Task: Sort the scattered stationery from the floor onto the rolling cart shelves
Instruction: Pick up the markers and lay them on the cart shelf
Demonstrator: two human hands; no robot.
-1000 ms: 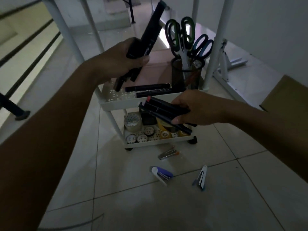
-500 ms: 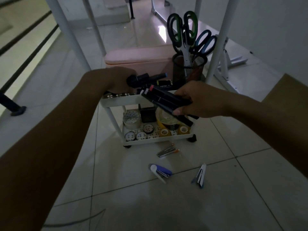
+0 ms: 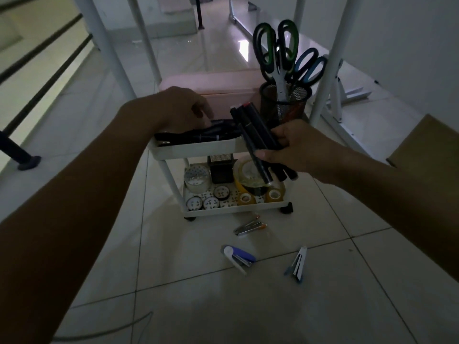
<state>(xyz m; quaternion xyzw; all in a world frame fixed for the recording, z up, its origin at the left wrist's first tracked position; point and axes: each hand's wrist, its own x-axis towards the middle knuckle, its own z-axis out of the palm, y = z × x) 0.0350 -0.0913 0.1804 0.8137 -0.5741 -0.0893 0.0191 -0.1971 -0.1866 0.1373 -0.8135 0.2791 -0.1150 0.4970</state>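
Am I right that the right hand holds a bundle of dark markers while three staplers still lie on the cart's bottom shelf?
Not quite: the head view shows the three staplers on the floor in front of the cart, not on its bottom shelf. The right hand does hold the markers.

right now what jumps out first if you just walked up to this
The right hand grips a bundle of black markers in front of the white cart, while the left hand reaches over the markers already lying on the top shelf. Behind them, green-handled scissors stand tall in a mesh cup. Three staplers lie on the floor tiles in front of the cart.
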